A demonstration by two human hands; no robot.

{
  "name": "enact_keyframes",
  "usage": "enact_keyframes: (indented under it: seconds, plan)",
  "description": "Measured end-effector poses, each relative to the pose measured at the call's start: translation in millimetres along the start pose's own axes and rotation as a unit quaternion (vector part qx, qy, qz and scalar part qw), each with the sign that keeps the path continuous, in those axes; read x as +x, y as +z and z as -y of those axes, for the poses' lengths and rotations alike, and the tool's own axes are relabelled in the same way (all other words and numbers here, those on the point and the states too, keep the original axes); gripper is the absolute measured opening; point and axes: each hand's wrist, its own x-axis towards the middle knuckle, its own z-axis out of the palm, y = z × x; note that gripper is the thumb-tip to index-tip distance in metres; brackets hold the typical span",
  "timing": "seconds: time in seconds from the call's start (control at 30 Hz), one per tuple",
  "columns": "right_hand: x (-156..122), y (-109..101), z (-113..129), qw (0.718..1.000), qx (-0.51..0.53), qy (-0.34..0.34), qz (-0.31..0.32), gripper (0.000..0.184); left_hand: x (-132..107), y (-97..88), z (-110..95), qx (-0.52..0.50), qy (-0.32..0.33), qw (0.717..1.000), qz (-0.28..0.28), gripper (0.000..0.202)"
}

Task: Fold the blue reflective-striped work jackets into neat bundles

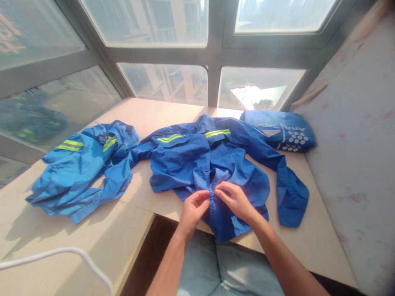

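A blue work jacket (pixel 185 156) with yellow-green reflective strips lies front up on the table, collar toward the window and sleeves spread to both sides. Its lower hem hangs over the table's front edge. At the lower front placket, my left hand (pixel 196 205) pinches the fabric edge between thumb and fingers. Opposite it, my right hand (pixel 233 197) has its thumb and fingers closed on the other side of the placket. Whether a button is between the fingertips is too small to tell. A buttoned spot shows higher up the placket.
A second blue jacket (pixel 70 172) lies crumpled at the left. A folded blue bundle with white print (pixel 290 131) sits at the back right, near the wall (pixel 358 164). Windows border the wooden table (pixel 135 111). A white cable (pixel 61 250) curves across the lower left.
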Motion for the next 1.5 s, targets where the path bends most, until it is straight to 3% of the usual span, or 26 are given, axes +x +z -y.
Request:
enact_keyframes:
  seconds: [0.23, 0.5, 0.73, 1.03, 1.27, 1.5]
  plan:
    - [-1.1, 4.1, -1.4, 0.999, -0.035, -0.005, -0.017, 0.016, 6.0, 7.3, 11.2, 0.011, 0.035, 0.998, -0.053, 0.015]
    - [-4.6, 9.7, 3.1, 0.995, -0.081, -0.033, -0.049, 0.014, 7.6, 8.6, 19.4, 0.044, 0.054, 0.991, -0.114, 0.018]
    - [-6.2, 13.3, 6.0, 0.994, -0.076, -0.003, -0.074, 0.011, 4.1, 8.1, 14.0, 0.021, 0.043, 0.996, -0.069, 0.029]
    - [-10.0, 20.3, 10.5, 0.994, -0.044, 0.004, -0.103, 0.015, 3.8, 10.7, 5.2, -0.016, 0.005, 0.996, -0.085, 0.037]
    - [-14.7, 23.8, 1.2, 0.993, 0.013, 0.038, -0.106, 0.019, 3.8, 9.7, 11.2, -0.055, -0.016, 0.994, -0.095, 0.036]
    - [-14.7, 26.3, -0.2, 0.992, 0.010, 0.030, -0.120, 0.022, 2.8, 7.9, 13.1, -0.064, -0.024, 0.993, -0.100, 0.037]
